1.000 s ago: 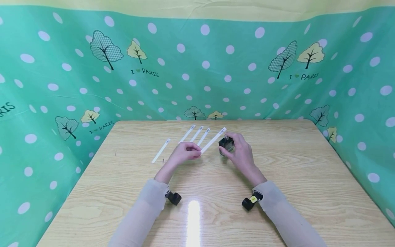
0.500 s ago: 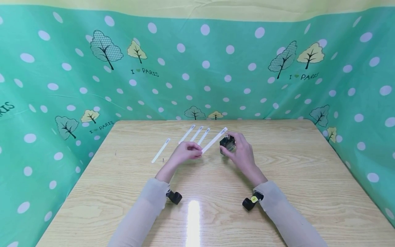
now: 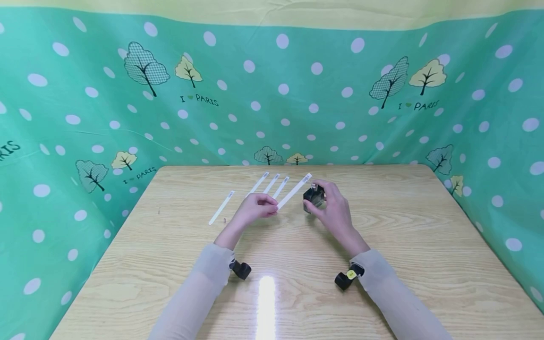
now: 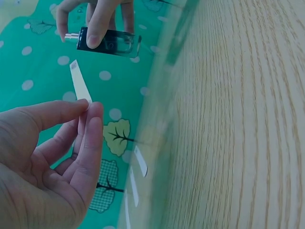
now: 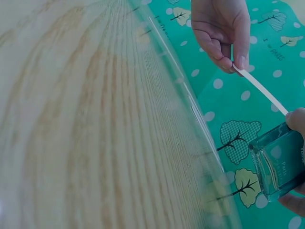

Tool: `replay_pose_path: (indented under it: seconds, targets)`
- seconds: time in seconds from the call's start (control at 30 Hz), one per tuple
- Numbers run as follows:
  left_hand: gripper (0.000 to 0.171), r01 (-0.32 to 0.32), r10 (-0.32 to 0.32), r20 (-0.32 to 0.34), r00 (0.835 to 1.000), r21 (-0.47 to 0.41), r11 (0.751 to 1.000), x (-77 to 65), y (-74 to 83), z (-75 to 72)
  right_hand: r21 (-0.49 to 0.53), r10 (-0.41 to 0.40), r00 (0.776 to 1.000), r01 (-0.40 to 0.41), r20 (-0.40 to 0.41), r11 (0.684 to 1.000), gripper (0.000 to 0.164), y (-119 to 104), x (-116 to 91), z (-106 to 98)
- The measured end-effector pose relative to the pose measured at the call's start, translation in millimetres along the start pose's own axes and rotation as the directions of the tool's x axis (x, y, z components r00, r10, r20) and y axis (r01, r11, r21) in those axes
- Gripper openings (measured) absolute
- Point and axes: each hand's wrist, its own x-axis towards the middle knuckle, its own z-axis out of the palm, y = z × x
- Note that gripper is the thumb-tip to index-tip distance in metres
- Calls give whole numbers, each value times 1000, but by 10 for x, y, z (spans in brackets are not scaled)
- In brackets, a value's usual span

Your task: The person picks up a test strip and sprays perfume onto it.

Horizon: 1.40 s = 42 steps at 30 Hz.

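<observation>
My left hand (image 3: pixel 257 208) pinches the lower end of a white perfume test strip (image 3: pixel 294 192) between thumb and forefinger. The strip slants up to the right, with small dark print near its far end. My right hand (image 3: pixel 337 212) grips a dark glass perfume bottle (image 3: pixel 311 198), its metallic spray nozzle uncovered at the top. In the left wrist view the bottle (image 4: pixel 112 44) lies tilted on its side, a fingertip right at the nozzle, and the strip (image 4: pixel 80 85) points up close to it. Lettering shows on the bottle's glass (image 5: pixel 279 164) in the right wrist view.
Several more strips lie on the wooden table: one test strip (image 3: pixel 221 208) apart on the left, the others (image 3: pixel 281 187) in a row behind my left hand. A tiny object (image 3: pixel 225 220) lies by the left strip. A green dotted curtain (image 3: pixel 272 118) surrounds the table (image 3: pixel 408 264).
My right hand has shifted very slightly right with the perfume bottle, and the test strip's far end has wavered slightly. Both grips are unchanged, and the strips on the table have not moved.
</observation>
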Motion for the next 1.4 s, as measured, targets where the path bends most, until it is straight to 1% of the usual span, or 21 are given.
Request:
replay_pose_path:
  seconds: [0.3, 0.5, 0.67, 0.73, 0.97, 1.1, 1.4]
  targets:
    - [18, 27, -28, -24, 999, -24, 999, 56, -30, 2, 21, 12, 1000, -13, 7, 1000, 61, 10, -8, -16]
    - [19, 74, -77, -54, 996, -58, 996, 131, -48, -4, 21, 3, 1000, -3, 3, 1000, 60, 20, -14, -15]
    - [21, 101, -106, -60, 993, -87, 991, 202, -61, -25, 30, -5, 1000, 5, -1, 1000, 59, 29, -19, -11]
    - [21, 116, -123, -60, 991, -107, 987, 240, -73, -35, 31, -3, 1000, 2, 1, 1000, 59, 32, -21, -6]
    - [23, 157, -166, -72, 983, -118, 980, 344, -104, -65, 25, -1, 1000, 1, 8, 1000, 59, 39, -27, 10]
    - [25, 175, -187, -74, 980, -145, 974, 409, -129, -74, 25, -4, 1000, 4, 7, 1000, 60, 46, -27, 17]
    - [26, 217, -238, -83, 968, -205, 954, 502, -157, -42, 29, -4, 1000, 3, 4, 1000, 61, 55, -28, 32]
